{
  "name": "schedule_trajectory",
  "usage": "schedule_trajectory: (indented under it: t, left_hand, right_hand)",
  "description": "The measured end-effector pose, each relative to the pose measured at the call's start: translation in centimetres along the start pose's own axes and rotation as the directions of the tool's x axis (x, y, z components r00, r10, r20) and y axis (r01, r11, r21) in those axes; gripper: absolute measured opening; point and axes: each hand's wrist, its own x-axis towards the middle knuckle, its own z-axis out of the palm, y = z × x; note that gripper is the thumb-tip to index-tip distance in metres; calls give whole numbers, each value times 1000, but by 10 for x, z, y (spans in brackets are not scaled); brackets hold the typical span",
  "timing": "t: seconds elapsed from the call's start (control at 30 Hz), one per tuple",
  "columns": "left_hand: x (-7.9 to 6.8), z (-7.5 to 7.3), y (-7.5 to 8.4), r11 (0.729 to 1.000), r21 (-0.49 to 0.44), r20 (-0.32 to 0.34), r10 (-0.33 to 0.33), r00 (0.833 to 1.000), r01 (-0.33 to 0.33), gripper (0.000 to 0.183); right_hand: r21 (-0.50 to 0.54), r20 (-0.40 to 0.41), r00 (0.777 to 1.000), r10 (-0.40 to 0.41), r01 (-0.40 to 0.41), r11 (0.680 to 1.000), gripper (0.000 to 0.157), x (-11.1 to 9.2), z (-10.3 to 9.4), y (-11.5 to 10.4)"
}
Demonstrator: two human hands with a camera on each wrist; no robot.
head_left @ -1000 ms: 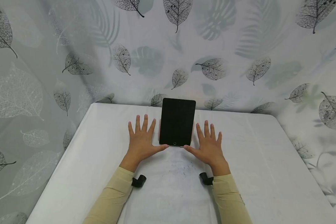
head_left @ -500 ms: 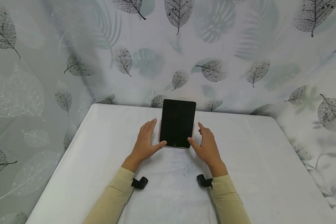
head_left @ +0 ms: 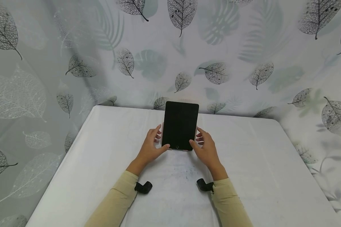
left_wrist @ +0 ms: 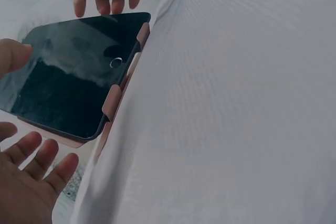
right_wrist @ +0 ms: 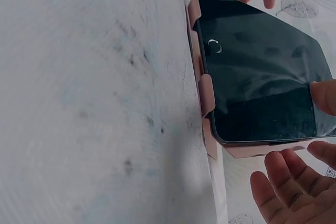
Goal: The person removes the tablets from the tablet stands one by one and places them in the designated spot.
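A black-screened tablet [head_left: 180, 125] leans upright on a pink stand [left_wrist: 111, 102], whose two small lips hold its lower edge. My left hand [head_left: 151, 146] is at the tablet's left side, fingers loosely bent beside the edge and thumb near the lower left corner. On the other side, my right hand [head_left: 206, 148] mirrors it, its thumb over the lower right of the screen. In the right wrist view, the right fingers [right_wrist: 278, 182] lie apart from the edge, below it. Whether either thumb touches the glass, I cannot tell.
A white cloth covers the table [head_left: 261, 164]. Behind and at the sides hangs a leaf-patterned curtain [head_left: 230, 47]. Black wrist mounts [head_left: 143, 188] sit on both sleeves.
Both hands, spread flat beside the tablet a second ago, have turned inward with their fingers bending toward its sides. The tablet and stand have not visibly moved.
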Motion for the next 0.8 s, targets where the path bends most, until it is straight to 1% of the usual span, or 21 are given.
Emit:
schedule_trajectory:
  t: [0.2,0.3,0.43,0.53,0.6,0.7,0.8]
  left_hand:
    - [-1,3,-1,1000,-12,-5,22,1000,-22,85]
    - [-2,5,-3,999,-36,-15,27,1000,-28,84]
    - [-3,7,-6,997,-69,-39,28,999,-30,82]
    - [-3,10,-8,996,-80,-68,32,997,-37,82]
    - [-3,13,-9,997,-69,-91,31,995,-38,82]
    - [-2,17,-11,998,-47,-130,24,991,-31,81]
    - [-1,22,-12,999,-25,-191,28,981,-34,76]
  right_hand:
    - [67,-17,1000,7,-6,998,66,-2,8,-1]
    - [103,-49,999,24,-19,994,65,-2,12,-2]
    - [152,-107,993,57,-40,988,59,-3,19,0]
    - [202,-161,984,82,-49,978,53,-4,26,4]
    - [229,-200,975,97,-49,972,51,-5,32,6]
    - [256,-258,959,113,-45,966,52,-7,41,8]
    - [268,-301,945,130,-47,962,57,-10,49,7]
